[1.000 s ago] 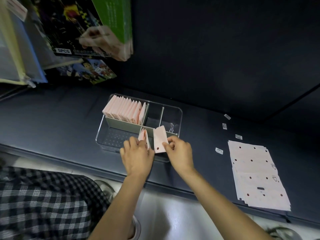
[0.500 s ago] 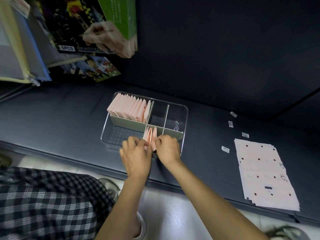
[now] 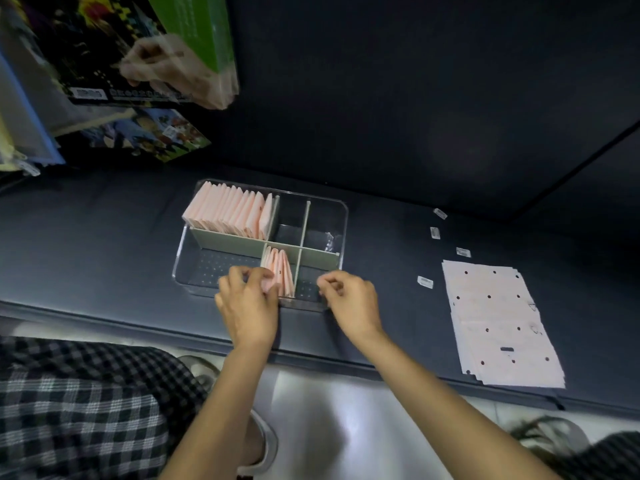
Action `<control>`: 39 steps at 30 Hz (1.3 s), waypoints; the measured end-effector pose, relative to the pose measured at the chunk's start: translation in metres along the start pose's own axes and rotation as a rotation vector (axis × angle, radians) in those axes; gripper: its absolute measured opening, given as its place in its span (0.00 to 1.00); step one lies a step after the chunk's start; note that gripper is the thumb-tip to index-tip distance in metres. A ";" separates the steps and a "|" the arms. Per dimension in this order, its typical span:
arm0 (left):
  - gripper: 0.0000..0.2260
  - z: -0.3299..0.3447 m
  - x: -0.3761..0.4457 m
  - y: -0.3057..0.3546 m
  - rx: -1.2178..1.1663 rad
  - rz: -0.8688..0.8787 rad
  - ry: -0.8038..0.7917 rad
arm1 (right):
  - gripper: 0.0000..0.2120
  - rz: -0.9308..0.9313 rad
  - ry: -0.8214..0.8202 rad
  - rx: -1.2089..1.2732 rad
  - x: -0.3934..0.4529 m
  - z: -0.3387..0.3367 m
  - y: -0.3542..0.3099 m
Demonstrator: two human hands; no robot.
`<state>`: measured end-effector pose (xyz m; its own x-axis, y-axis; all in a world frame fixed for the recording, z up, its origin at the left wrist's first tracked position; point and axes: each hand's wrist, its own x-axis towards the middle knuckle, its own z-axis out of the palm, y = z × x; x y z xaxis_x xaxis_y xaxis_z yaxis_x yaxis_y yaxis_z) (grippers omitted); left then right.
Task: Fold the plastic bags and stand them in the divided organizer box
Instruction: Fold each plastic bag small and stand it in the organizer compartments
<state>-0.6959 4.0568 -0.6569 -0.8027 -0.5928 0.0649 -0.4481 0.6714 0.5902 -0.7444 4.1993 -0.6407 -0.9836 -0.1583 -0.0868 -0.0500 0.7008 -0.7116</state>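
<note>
A clear divided organizer box (image 3: 341, 216) stands on the dark table. Its back left compartment holds a full row of folded pink bags (image 3: 230, 211) standing upright. A few folded pink bags (image 3: 282, 271) stand in the front middle compartment. My left hand (image 3: 247, 303) rests at the box's front edge, fingers curled against the leftmost of those bags. My right hand (image 3: 348, 301) hovers at the front right corner of the box, fingers loosely curled and holding nothing. A stack of flat pink bags (image 3: 498, 323) lies to the right.
Small white labels (image 3: 425, 282) lie scattered between the box and the flat stack. Colourful packages (image 3: 138, 50) hang at the upper left above the table. The table's front edge (image 3: 138, 327) runs just below my hands. Checked fabric (image 3: 76, 407) is at lower left.
My right hand set a folded bag into the front middle compartment, let go, and moved off to the right. My left hand stayed against the standing bags.
</note>
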 end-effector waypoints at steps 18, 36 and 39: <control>0.18 0.080 -0.096 0.054 0.148 0.682 -0.708 | 0.12 0.289 0.198 -0.211 -0.078 -0.158 0.244; 0.32 0.074 -0.107 0.081 -0.013 0.813 -0.648 | 0.04 0.086 -0.256 0.189 -0.049 -0.138 0.174; 0.31 0.072 -0.108 0.079 -0.026 0.880 -0.587 | 0.06 0.114 -0.438 0.307 -0.047 -0.126 0.157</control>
<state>-0.6732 4.2054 -0.6757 -0.9079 0.4108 0.0834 0.3873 0.7461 0.5415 -0.7276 4.4044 -0.6607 -0.8122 -0.4144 -0.4106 0.1697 0.5056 -0.8459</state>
